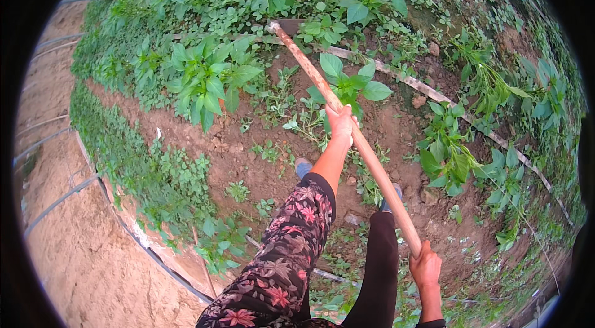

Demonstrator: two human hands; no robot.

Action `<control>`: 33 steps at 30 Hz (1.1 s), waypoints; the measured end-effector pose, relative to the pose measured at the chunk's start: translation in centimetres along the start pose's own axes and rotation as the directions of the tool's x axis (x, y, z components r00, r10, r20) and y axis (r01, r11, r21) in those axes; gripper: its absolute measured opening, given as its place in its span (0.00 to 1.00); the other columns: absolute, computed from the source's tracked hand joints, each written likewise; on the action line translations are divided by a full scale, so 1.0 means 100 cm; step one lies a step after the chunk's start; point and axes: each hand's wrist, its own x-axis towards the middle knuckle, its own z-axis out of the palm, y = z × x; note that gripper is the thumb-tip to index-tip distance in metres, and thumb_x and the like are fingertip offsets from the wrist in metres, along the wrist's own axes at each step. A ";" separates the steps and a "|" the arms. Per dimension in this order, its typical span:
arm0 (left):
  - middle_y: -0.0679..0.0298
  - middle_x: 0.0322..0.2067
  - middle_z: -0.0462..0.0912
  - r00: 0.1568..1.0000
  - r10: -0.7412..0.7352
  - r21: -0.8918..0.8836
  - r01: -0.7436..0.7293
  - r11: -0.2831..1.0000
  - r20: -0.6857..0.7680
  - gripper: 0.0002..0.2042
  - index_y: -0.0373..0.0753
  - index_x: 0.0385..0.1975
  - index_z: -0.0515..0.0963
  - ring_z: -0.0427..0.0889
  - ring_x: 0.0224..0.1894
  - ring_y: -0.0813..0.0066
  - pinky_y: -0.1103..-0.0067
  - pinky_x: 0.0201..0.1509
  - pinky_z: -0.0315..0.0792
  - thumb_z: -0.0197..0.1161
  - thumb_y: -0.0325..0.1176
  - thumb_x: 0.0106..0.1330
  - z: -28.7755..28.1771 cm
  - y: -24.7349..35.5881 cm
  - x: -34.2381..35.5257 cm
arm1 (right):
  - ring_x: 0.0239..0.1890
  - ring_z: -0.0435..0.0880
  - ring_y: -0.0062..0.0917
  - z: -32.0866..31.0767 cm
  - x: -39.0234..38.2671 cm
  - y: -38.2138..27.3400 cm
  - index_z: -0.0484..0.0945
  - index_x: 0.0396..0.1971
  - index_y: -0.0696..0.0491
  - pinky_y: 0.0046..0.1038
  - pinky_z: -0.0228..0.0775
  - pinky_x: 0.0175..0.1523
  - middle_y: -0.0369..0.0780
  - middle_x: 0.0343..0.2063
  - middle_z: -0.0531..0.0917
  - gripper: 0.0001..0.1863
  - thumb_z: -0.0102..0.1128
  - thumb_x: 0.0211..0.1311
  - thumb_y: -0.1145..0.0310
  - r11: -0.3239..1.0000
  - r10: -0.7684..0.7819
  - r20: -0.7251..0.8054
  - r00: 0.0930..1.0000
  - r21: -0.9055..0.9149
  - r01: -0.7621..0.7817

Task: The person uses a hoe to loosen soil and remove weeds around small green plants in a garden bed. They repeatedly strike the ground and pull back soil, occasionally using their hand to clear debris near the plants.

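Observation:
A long wooden-handled hoe (378, 176) slants across the middle of the view. My left hand (341, 120) is closed around the handle partway along it, below a floral dark sleeve. My right hand (426, 266) grips it near the lower end, at bottom right. The dark blade (291, 26) lies at the top among low weeds (310, 5), partly hidden by leaves, beside a pale flat strip (427, 89) running over the soil. A broad-leaved plant (362, 86) stands just right of the handle, and another (211, 86) is to its left.
My shoe (303, 165) rests on brown soil (242, 167) among scattered weeds; my other foot is behind the handle. More leafy plants (449, 154) grow along the right. On the left are an earthen wall (62, 247) with curved bars (62, 207) and a dark edging line (155, 253).

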 end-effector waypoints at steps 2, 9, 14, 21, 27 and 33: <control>0.64 0.26 0.65 1.000 -0.005 -0.006 0.005 1.000 0.000 0.19 0.48 0.49 0.54 0.67 0.16 0.77 0.77 0.15 0.67 0.53 0.27 0.62 0.004 -0.005 -0.005 | 0.28 0.79 0.50 -0.003 -0.002 0.010 0.65 0.31 0.56 0.47 0.70 0.34 0.53 0.21 0.79 0.16 0.62 0.44 0.71 1.000 0.009 -0.002 1.000 -0.020 -0.009; 0.64 0.26 0.65 0.999 -0.032 -0.071 0.032 0.997 0.005 0.21 0.49 0.51 0.54 0.66 0.15 0.77 0.78 0.14 0.67 0.52 0.26 0.61 0.020 -0.024 -0.023 | 0.27 0.78 0.50 -0.015 -0.016 0.034 0.65 0.31 0.55 0.47 0.70 0.35 0.52 0.21 0.78 0.17 0.63 0.43 0.70 0.996 0.063 -0.017 0.998 -0.064 -0.063; 0.64 0.25 0.65 0.997 -0.074 -0.070 0.074 0.995 0.008 0.23 0.49 0.52 0.53 0.67 0.15 0.77 0.78 0.13 0.66 0.54 0.27 0.60 0.027 -0.037 -0.037 | 0.27 0.79 0.50 -0.009 -0.029 0.043 0.66 0.31 0.55 0.46 0.71 0.35 0.52 0.21 0.79 0.17 0.64 0.44 0.69 0.993 0.087 -0.009 0.996 -0.085 -0.088; 0.65 0.26 0.66 0.996 -0.083 -0.023 0.084 0.996 0.033 0.23 0.52 0.52 0.53 0.67 0.15 0.78 0.78 0.13 0.68 0.55 0.27 0.60 0.021 -0.035 -0.042 | 0.27 0.79 0.50 0.008 -0.038 0.043 0.66 0.30 0.55 0.47 0.70 0.35 0.53 0.21 0.78 0.18 0.64 0.41 0.67 0.997 0.070 -0.010 0.997 -0.024 -0.071; 0.64 0.29 0.67 1.000 -0.031 0.006 0.031 1.000 0.002 0.25 0.49 0.55 0.51 0.67 0.16 0.78 0.79 0.14 0.67 0.54 0.26 0.61 0.023 -0.039 -0.030 | 0.27 0.78 0.51 0.018 -0.012 0.055 0.66 0.28 0.56 0.47 0.70 0.34 0.54 0.20 0.78 0.16 0.63 0.41 0.68 0.999 0.048 -0.030 0.998 -0.002 -0.049; 0.63 0.31 0.67 0.997 -0.074 0.057 0.073 0.996 0.016 0.30 0.51 0.60 0.47 0.67 0.15 0.78 0.79 0.14 0.67 0.54 0.26 0.60 0.041 -0.071 -0.059 | 0.27 0.77 0.53 0.024 -0.033 0.090 0.67 0.29 0.56 0.47 0.69 0.33 0.54 0.21 0.78 0.15 0.61 0.41 0.69 0.994 0.083 -0.018 0.996 0.066 -0.082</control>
